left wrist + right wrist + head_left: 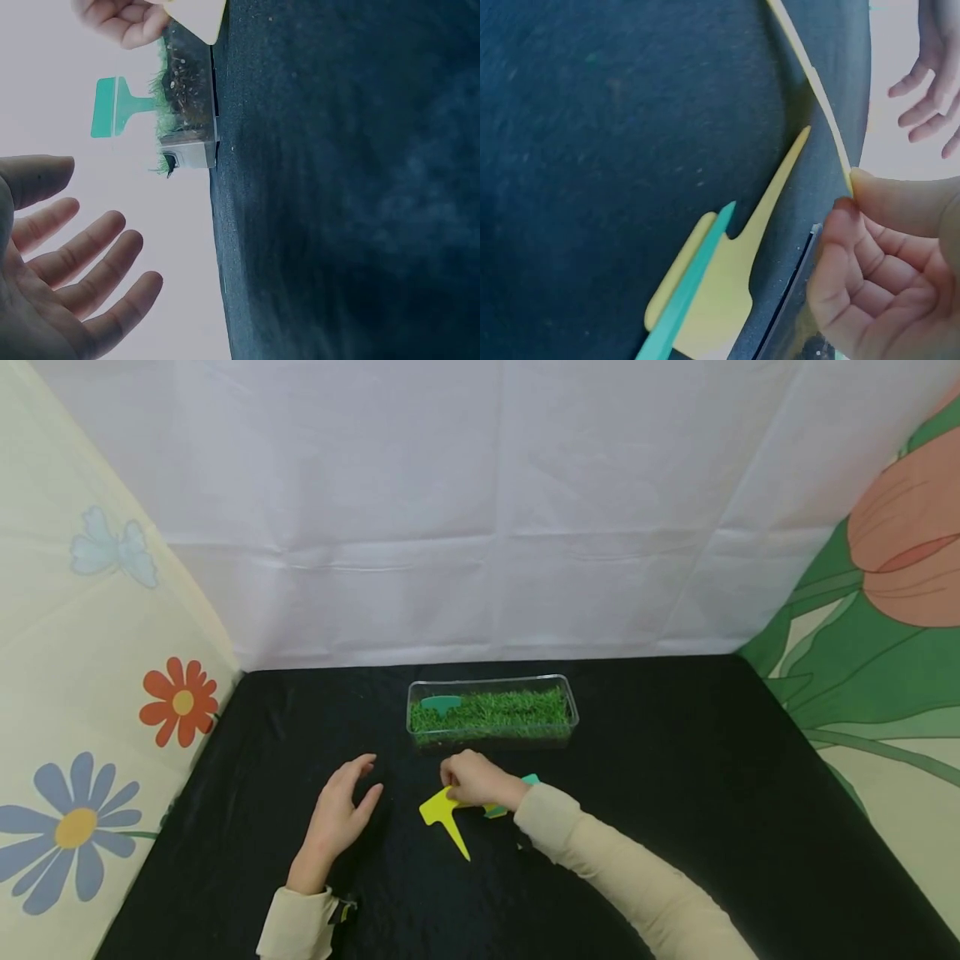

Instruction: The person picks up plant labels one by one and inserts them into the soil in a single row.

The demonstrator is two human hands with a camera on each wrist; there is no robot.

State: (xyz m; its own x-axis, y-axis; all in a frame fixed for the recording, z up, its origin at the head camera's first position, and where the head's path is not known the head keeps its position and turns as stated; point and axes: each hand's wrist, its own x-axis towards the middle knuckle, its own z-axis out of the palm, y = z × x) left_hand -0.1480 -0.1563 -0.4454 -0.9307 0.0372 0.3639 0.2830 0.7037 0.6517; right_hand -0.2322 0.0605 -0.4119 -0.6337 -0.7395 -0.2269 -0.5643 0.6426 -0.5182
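Between thumb and forefinger, my right hand (476, 778) pinches a yellow T-shaped plant label (444, 811) by its head, its pointed stem slanting down toward me. In the right wrist view, a second yellow plant label (724, 292) lies on the black cloth with a green plant label (676, 311) across it. My left hand (337, 814) hovers at the left, fingers spread and holding nothing. Beyond both hands stands a clear planter box (491, 743) of grass and soil. A green plant label (124, 109) stands upright in the grass at its left end.
Black cloth (660, 735) covers the table. A white cloth backdrop (480, 527) rises behind it. Floral panels flank the sides, with a red flower (182, 702) on the left one and a pink bloom (907, 535) on the right.
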